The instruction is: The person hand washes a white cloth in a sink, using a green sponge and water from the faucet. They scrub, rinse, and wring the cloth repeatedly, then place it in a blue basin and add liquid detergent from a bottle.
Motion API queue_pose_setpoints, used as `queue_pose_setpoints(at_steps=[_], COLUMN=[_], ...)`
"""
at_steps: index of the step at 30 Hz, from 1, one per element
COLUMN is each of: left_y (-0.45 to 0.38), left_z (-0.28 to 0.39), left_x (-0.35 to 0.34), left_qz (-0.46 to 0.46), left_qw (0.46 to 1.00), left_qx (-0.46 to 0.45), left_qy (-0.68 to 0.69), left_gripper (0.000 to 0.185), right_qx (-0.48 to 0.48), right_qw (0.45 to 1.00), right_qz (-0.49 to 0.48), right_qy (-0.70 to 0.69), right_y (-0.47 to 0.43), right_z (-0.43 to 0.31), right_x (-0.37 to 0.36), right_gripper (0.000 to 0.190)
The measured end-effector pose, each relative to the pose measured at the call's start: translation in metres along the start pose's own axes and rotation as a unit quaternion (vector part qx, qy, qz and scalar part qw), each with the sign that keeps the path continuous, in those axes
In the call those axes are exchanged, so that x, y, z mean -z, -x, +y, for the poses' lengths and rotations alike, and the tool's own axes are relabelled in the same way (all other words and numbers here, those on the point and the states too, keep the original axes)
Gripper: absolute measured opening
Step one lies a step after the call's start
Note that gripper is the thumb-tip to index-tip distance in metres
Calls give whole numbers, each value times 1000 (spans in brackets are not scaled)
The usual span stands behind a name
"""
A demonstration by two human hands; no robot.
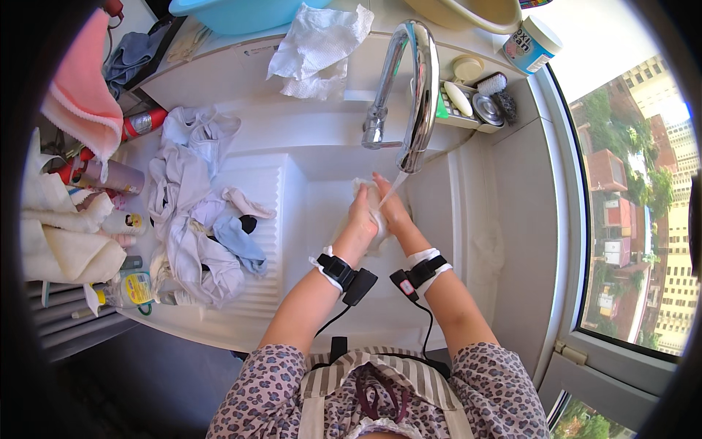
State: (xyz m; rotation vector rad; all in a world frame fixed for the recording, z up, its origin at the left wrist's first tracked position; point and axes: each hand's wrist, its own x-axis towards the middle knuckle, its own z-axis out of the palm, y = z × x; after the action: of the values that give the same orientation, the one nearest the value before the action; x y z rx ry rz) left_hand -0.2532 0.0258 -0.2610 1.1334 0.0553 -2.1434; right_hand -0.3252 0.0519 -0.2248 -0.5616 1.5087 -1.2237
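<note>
Water (392, 190) runs from a chrome gooseneck faucet (425, 93) onto my two hands over the white sink basin (323, 189). My left hand (362, 219) and my right hand (392, 211) press a wet white cloth (373, 193) between them. Part of the cloth hangs below the palms; the fingers partly hide the rest. To the left, a heap of pale garments (184, 181) lies on the ribbed washboard (267, 230). A light blue cloth piece (237, 241) and small black pieces are among them.
Crumpled white paper towel (318, 49) drapes over the back ledge. Behind stand a blue basin (236, 13) and a beige basin (466, 11). A soap rack (466, 112) holds soap and brushes. Bottles (129, 288) and towels crowd the left; a window (630, 203) is right.
</note>
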Motion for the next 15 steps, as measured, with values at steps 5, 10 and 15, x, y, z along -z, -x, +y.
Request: queue_pose_setpoints(at_steps=[5,10,15], left_y=[10,8,15], left_z=[14,25,27], left_x=[5,19,28], left_qz=[-80,-92,-54], left_qw=[991,995,995], left_qx=[25,-5,-70], left_qy=[102,30,-53], left_gripper=[44,37,44], right_qx=[-175,-186,-176], right_qw=[959,965,982], right_qz=[-145,-186,-73], right_qy=[-167,3,-6], right_y=[14,57,56], right_z=[9,-17,5], right_x=[19,17,42], right_gripper=[59,61,56])
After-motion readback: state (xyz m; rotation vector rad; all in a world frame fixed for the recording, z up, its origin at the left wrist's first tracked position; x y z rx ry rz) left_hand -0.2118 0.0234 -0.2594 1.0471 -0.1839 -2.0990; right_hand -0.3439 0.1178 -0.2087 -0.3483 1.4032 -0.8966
